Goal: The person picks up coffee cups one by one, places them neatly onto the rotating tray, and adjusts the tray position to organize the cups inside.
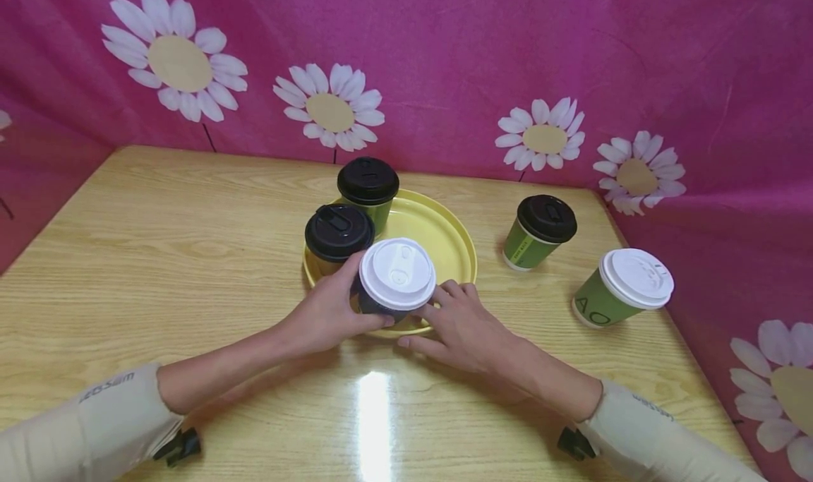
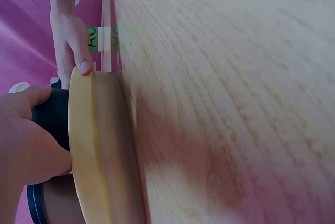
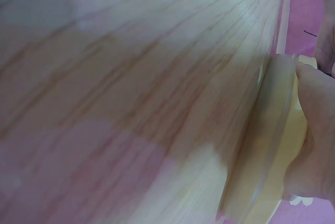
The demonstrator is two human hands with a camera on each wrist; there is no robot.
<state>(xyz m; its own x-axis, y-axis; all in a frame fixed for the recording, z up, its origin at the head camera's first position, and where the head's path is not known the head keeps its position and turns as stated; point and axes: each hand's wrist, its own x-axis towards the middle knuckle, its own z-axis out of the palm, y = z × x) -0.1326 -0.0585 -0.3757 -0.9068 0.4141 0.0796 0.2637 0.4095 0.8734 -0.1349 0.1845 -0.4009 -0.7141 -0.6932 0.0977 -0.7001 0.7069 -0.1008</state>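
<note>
A dark paper coffee cup with a white lid (image 1: pixel 399 274) stands upright at the front of the round yellow tray (image 1: pixel 438 235). My left hand (image 1: pixel 327 314) grips this cup from the left, thumb in front. In the left wrist view, the dark cup's side (image 2: pixel 55 116) sits against the tray's edge (image 2: pixel 84 145). My right hand (image 1: pixel 466 330) holds the tray's front right rim, its thumb outside and fingers over the edge. Behind the left hand, a black-lidded brown cup (image 1: pixel 339 233) and a black-lidded green cup (image 1: pixel 368 185) stand on the tray's left side.
Right of the tray, a green cup with a black lid (image 1: pixel 538 233) stands on the wooden table (image 1: pixel 190 242). Farther right is a green cup with a white lid (image 1: pixel 619 289). A pink cloth with daisies (image 1: pixel 438 65) hangs behind the table and along its sides.
</note>
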